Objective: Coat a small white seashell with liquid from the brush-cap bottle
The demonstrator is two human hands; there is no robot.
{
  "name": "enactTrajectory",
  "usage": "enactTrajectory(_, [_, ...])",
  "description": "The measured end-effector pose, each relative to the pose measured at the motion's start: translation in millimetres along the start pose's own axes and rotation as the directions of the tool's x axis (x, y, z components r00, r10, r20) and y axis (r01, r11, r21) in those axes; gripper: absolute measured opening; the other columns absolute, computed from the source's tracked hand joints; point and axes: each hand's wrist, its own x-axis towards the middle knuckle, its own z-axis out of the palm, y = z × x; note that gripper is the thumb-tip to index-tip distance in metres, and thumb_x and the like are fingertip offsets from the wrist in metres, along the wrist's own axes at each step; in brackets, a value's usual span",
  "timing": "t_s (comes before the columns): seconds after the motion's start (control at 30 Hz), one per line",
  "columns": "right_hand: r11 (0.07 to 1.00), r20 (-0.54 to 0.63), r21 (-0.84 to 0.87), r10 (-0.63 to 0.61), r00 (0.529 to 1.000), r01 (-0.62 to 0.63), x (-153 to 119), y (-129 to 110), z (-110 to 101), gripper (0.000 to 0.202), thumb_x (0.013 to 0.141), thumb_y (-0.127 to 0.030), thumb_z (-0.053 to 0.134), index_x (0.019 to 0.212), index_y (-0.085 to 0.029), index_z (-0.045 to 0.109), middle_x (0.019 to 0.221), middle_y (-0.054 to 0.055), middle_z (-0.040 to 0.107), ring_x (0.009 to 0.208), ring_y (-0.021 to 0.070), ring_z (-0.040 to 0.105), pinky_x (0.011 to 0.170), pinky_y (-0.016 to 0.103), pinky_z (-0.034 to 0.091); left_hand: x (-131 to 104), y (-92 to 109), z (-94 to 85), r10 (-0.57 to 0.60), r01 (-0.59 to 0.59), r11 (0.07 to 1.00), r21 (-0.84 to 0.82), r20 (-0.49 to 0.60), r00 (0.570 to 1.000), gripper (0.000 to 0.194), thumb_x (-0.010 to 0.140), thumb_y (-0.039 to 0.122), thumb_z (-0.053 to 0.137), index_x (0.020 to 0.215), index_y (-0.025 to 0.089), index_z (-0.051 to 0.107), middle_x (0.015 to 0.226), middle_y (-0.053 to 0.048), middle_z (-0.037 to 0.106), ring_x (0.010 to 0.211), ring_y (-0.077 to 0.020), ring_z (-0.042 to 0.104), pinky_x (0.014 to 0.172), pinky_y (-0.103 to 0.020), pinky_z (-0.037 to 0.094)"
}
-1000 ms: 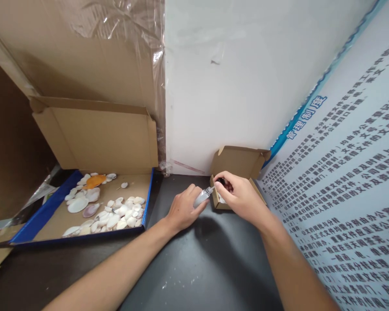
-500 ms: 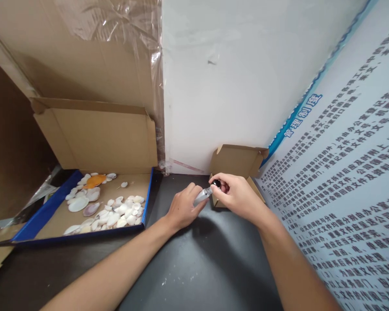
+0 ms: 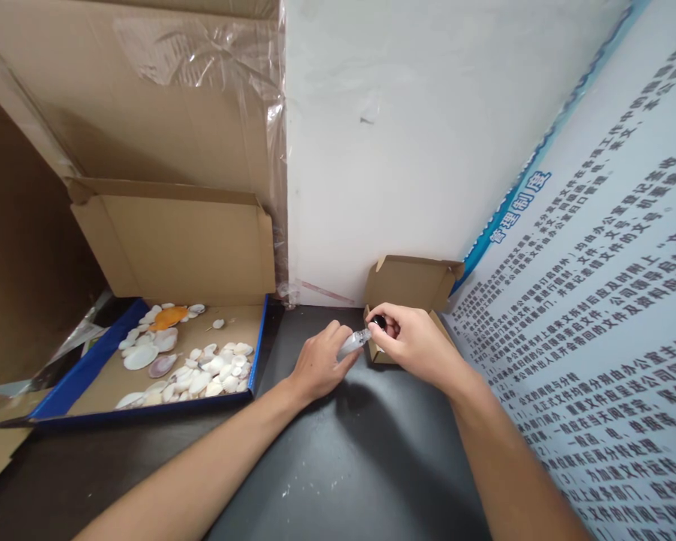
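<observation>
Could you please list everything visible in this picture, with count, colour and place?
small silver tube: one, silver, in the left hand.
small black cap: one, black, at the tube's tip, in the right fingers.
small brown cardboard box: one, open, against the wall.
blue-edged cardboard tray: one, left.
seashells: many, white, one orange, in the tray.
black tabletop: one.
printed poster: one, right.
left hand: grips the tube.
right hand: pinches the cap.

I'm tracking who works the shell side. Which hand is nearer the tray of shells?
Left. The left hand grips a small tube just right of the tray of shells. The right hand lies farther right, at the small cardboard box.
</observation>
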Motion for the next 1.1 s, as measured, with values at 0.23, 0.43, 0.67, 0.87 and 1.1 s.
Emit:
enactTrajectory(0.23, [1.000, -0.027, 0.001, -0.001, 1.000, 0.001, -0.9, -1.0, -4.3, 0.015, 0.086, -0.023, 0.051, 0.083, -0.019, 0.065, 0.058, -0.004, 0.054, 0.052, 0.0114, 0.048, 0.051, 0.023, 0.034, -0.4, -0.4, -1.3, -0.016, 0.016, 1.000, -0.015, -0.002, 1.000, 0.024, 0.093, 0.044, 0.043, 0.094, 0.023, 0.053, 0.088, 0.000, 0.054, 0.078, -0.0158, 0.055, 0.068, -0.027, 0.040])
enactTrajectory(0.43, [0.999, -0.033, 0.033, 0.016, 0.999, -0.014, -1.5, -1.3, -9.1, 0.018, 0.089, -0.027, 0.049, 0.086, -0.019, 0.065, 0.059, -0.004, 0.054, 0.054, 0.0120, 0.048, 0.051, 0.024, 0.034, -1.0, -1.8, -0.6, -0.009, 0.009, 1.000, -0.001, 0.007, 1.000, 0.024, 0.093, 0.044, 0.044, 0.094, 0.022, 0.053, 0.088, 0.000, 0.053, 0.079, -0.0161, 0.055, 0.070, -0.027, 0.040])
enactTrajectory(0.67, [1.000, -0.081, 0.001, 0.021, 0.996, -0.021, -5.9, 0.3, -20.4, 0.018, 0.090, -0.030, 0.050, 0.089, -0.020, 0.066, 0.061, -0.003, 0.053, 0.054, 0.0129, 0.049, 0.051, 0.025, 0.035, -0.3, -6.5, 2.1, -0.054, 0.055, 0.997, -0.049, 0.016, 0.998, 0.020, 0.092, 0.041, 0.044, 0.097, 0.024, 0.051, 0.091, 0.000, 0.054, 0.079, -0.0162, 0.055, 0.070, -0.027, 0.041])
enactTrajectory(0.87, [0.972, -0.126, 0.229, 0.084, 0.989, -0.054, -9.7, 3.4, -22.4, 0.018, 0.091, -0.035, 0.049, 0.099, -0.021, 0.058, 0.063, -0.003, 0.052, 0.054, 0.0135, 0.052, 0.051, 0.025, 0.040, 3.4, -21.5, 7.1, -0.190, 0.184, 0.978, -0.098, -0.049, 0.981, 0.018, 0.092, 0.039, 0.042, 0.097, 0.022, 0.046, 0.093, -0.002, 0.057, 0.083, -0.0179, 0.055, 0.075, -0.030, 0.043])
enactTrajectory(1.1, [0.831, -0.107, 0.552, 0.144, 0.984, -0.062, -18.5, -7.9, -9.9, 0.027, 0.091, -0.042, 0.051, 0.108, -0.021, 0.046, 0.080, 0.001, 0.062, 0.060, 0.0138, 0.060, 0.051, 0.025, 0.045, 7.9, -32.2, 11.4, -0.257, 0.257, 0.964, 0.070, -0.008, 0.966, 0.017, 0.092, 0.036, 0.041, 0.095, 0.020, 0.045, 0.097, -0.008, 0.060, 0.093, -0.0227, 0.057, 0.079, -0.034, 0.043])
